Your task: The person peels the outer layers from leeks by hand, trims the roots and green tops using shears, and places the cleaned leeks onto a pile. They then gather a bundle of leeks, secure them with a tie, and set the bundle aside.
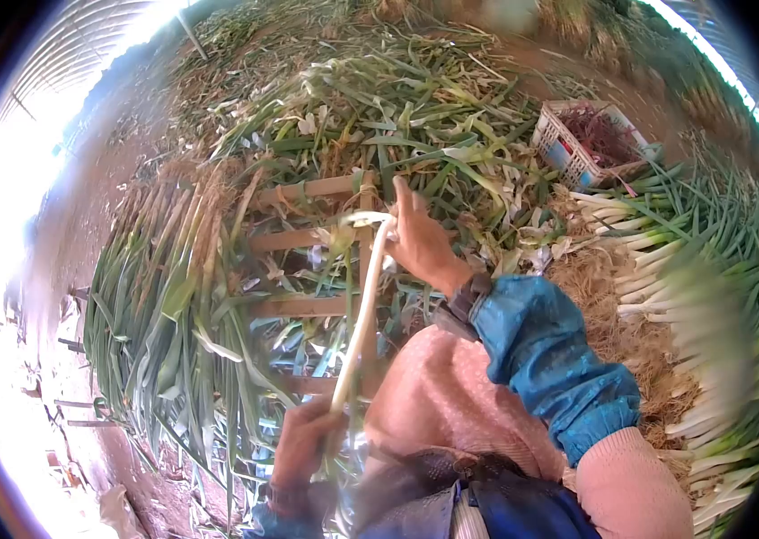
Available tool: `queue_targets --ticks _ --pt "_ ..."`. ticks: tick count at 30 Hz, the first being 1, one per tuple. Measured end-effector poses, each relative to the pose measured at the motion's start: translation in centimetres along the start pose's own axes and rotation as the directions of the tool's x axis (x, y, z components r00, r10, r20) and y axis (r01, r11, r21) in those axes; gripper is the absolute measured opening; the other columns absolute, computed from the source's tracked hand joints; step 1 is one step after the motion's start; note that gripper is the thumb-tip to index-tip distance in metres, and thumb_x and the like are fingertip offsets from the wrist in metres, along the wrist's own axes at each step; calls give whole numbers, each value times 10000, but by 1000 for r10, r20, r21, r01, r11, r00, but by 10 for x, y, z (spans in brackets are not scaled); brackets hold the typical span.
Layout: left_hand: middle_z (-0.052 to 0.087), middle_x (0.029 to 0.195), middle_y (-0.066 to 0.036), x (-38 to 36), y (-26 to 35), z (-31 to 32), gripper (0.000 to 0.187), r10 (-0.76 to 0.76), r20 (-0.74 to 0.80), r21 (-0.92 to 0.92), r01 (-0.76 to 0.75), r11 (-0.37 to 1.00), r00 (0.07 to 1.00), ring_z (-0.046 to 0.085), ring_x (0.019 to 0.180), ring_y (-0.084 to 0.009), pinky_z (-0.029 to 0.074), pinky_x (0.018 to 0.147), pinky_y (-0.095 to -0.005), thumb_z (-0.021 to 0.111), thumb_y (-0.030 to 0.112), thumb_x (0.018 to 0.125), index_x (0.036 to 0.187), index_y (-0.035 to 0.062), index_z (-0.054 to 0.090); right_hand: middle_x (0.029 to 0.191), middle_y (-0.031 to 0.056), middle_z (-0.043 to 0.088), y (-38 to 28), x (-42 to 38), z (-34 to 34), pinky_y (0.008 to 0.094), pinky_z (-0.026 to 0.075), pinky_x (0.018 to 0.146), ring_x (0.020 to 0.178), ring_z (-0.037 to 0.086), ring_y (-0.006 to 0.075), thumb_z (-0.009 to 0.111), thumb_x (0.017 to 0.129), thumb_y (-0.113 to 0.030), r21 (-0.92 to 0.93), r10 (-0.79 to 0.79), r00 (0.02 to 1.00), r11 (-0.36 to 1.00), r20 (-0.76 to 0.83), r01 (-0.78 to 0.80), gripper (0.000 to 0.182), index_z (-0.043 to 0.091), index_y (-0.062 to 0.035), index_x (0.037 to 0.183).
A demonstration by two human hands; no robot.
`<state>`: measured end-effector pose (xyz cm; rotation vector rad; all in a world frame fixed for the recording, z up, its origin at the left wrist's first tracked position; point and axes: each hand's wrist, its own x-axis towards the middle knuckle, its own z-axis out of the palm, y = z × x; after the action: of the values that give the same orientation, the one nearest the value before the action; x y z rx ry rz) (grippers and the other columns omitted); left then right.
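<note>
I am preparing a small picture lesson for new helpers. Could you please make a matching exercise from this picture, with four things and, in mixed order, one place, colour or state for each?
Things
1. Basket
2. Long stalk
3. Right sleeve
4. Row of green onions

Descriptions
A. Blue and wrinkled
B. At the picture's right side, with white ends and green tops
C. Filled with reddish strands
D. Reaches from the left hand up to the right hand

Right pairs: 1-C, 2-D, 3-A, 4-B
</note>
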<state>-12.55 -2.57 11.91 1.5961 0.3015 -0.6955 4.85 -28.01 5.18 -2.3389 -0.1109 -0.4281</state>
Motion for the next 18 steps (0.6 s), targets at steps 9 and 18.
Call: queue_targets --ticks 9,18 --pt "535 647 -42 -39 1 0 302 -14 -68 40 16 999 998 465 493 -89 372 430 -222 517 90 747 990 -80 576 769 164 615 87 27 -43 346 495 585 651 615 231 487 883 -143 52 83 992 996 -96 -78 133 539 -25 918" --pt "520 651 17 -37 -5 11 316 -6 -78 204 22 979 997 429 572 -46 340 500 -208 544 99 742 1016 -36 626 540 -5 525 45 -6 -87 198 383 405 439 496 71 646 782 -388 390 103 677 750 729 -534 353 612 -42 718"
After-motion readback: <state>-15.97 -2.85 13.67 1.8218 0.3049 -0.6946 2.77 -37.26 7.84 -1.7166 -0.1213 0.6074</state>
